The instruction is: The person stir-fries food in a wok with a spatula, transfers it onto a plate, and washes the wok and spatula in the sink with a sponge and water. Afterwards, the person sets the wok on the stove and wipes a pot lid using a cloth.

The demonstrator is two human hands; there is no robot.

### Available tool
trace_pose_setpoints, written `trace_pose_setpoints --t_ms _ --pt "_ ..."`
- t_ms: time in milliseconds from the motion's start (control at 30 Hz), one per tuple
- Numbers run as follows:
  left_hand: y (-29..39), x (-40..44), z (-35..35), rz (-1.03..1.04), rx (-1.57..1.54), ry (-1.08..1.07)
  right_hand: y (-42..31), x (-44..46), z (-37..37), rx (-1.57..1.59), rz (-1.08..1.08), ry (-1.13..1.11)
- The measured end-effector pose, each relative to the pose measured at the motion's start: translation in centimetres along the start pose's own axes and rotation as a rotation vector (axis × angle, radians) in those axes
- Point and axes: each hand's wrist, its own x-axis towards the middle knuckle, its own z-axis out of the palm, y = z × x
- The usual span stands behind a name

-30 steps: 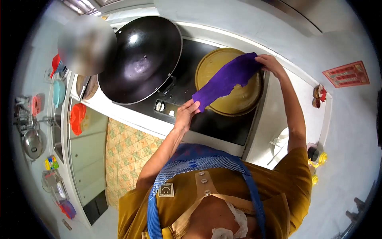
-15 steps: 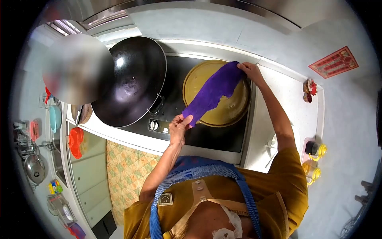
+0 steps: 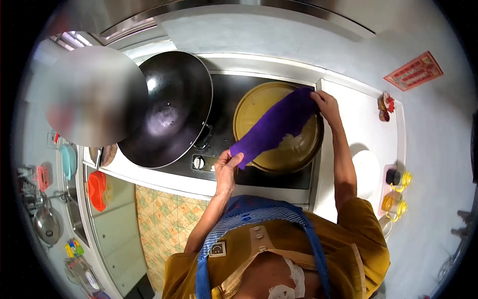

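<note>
A purple cloth [image 3: 276, 122] with a ragged lower edge is stretched slantwise between my hands. My left hand [image 3: 226, 172] pinches its lower left end near the front of the stove. At the upper right end, my right hand [image 3: 328, 108] is closed on the other corner. Beneath the cloth sits a wide, round, yellow-brown pan or lid [image 3: 249, 109] on the black stove top [image 3: 224, 89]. The cloth covers part of its surface; whether the two touch I cannot tell.
A big black wok [image 3: 174, 114] stands on the left burner, partly behind a blurred round patch. Stove knobs [image 3: 199, 162] line the front edge. On the right counter lie a white round plate [image 3: 366, 174] and yellow-lidded jars [image 3: 398, 207]. An orange-red container [image 3: 97, 190] hangs at lower left.
The view has shifted slightly, so the stove and wok appear a little lower and to the right. Both hands keep hold of the purple cloth, which stays stretched over the yellow-brown pan or lid.
</note>
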Motion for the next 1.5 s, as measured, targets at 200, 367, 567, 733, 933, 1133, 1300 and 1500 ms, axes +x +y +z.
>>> trace_pose_setpoints --t_ms 200,367,567,733,933,1133,1300,1500 --pt "2.5 -4.1 -2.4 -0.024 0.107 -0.144 -4.3 -11.3 -3.0 0.008 0.232 0.185" --pt "4.5 -4.7 -7.2 -0.115 0.279 -0.298 -8.0 -23.1 -1.5 -0.021 0.451 0.433" --pt "7.8 -5.1 -11.3 -0.197 0.49 -0.684 -12.8 -39.4 5.2 -0.001 0.662 0.769" --pt "7.6 -7.2 -12.8 -0.285 0.669 -0.994 -18.1 -51.1 11.0 -0.012 0.944 0.955" --pt "3.6 -12.9 -13.2 -0.498 0.799 -1.314 -23.3 -64.5 15.2 0.086 1.31 1.192" --pt "-1.0 -24.6 -14.2 -0.601 0.899 -1.616 -28.3 -79.2 20.1 0.042 1.524 1.509" --pt "-7.4 -38.6 -19.7 -0.665 0.944 -1.94 -32.7 -95.5 28.0 -0.014 1.573 1.774" --pt "-12.4 -56.5 -27.7 -0.785 0.976 -2.068 -37.8 -112.5 33.3 0.027 1.732 1.915"
